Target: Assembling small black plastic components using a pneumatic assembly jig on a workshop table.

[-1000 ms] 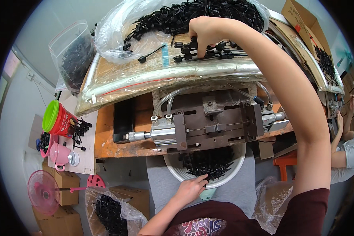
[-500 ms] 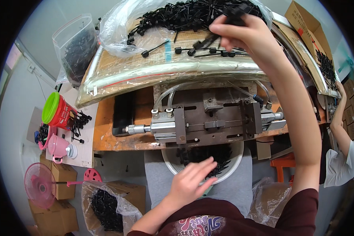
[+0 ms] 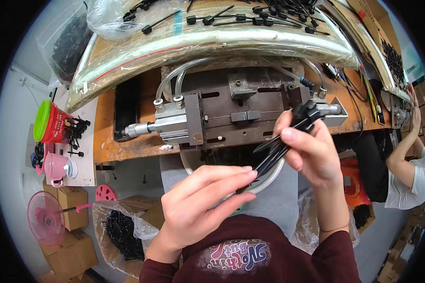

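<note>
A bundle of thin black plastic parts with blocky heads (image 3: 272, 158), much like cable ties, slants between my hands above my lap. My right hand (image 3: 314, 151) is closed around it just below the heads, which stick up past the fingers. Lower down, my left hand (image 3: 210, 200) pinches the thin ends between thumb and fingertips. Just beyond my hands sits a bench fixture (image 3: 212, 115) with metal cylinders at both sides and a small grey block at its middle. A white basket (image 3: 186, 162) rests on my lap, partly hidden by my hands, with more black parts in it.
Loose black parts (image 3: 264, 21) lie on the plastic-wrapped shelf above the bench. To the left are a red bucket (image 3: 56, 127), a pink pitcher (image 3: 55, 166) and a pink fan (image 3: 46, 219). A bag of black parts (image 3: 123, 233) stands below. At right, another person's arm (image 3: 406, 141) reaches forward.
My right hand has come down from the heap on the shelf, bringing the bundle in front of the fixture. My left hand has risen from over the basket and closed on the thin ends.
</note>
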Available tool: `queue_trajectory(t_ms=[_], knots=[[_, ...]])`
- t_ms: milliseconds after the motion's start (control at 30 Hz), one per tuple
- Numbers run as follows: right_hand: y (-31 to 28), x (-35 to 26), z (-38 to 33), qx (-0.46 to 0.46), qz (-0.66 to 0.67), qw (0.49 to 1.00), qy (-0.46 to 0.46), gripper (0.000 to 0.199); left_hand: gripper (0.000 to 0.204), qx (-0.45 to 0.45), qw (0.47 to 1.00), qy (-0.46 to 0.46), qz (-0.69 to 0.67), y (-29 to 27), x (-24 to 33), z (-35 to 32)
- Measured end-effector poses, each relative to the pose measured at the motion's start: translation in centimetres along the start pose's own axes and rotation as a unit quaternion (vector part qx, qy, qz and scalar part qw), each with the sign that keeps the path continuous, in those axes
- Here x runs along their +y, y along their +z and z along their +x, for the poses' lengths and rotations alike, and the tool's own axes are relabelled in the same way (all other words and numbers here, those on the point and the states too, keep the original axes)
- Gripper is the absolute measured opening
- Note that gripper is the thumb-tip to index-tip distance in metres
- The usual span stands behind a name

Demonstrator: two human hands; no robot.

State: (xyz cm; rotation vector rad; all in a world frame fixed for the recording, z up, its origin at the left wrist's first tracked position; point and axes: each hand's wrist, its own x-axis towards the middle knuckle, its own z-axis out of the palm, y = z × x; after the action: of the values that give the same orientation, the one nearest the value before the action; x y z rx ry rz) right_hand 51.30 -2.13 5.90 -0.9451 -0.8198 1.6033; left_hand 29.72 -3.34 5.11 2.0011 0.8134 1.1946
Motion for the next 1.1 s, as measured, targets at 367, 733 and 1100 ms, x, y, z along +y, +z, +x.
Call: queue_trajectory(t_ms=[367,733,1100], knots=[[-1.4,1.5,-1.6,0.202,-0.111,0.937,-0.261,0.014,0.031,0.017,0.991,0.008,0.136,3.2,-3.5,0.2],[-1.7,3.5,-3.2,0.246,-0.311,0.849,-0.350,0.015,0.024,-0.044,0.907,0.077,0.412,5.4,-4.0,1.6],[-1.4,4.3,-3.3,0.258,-0.399,0.798,-0.371,0.022,0.026,-0.065,0.915,0.049,0.395,5.1,-4.0,1.9]])
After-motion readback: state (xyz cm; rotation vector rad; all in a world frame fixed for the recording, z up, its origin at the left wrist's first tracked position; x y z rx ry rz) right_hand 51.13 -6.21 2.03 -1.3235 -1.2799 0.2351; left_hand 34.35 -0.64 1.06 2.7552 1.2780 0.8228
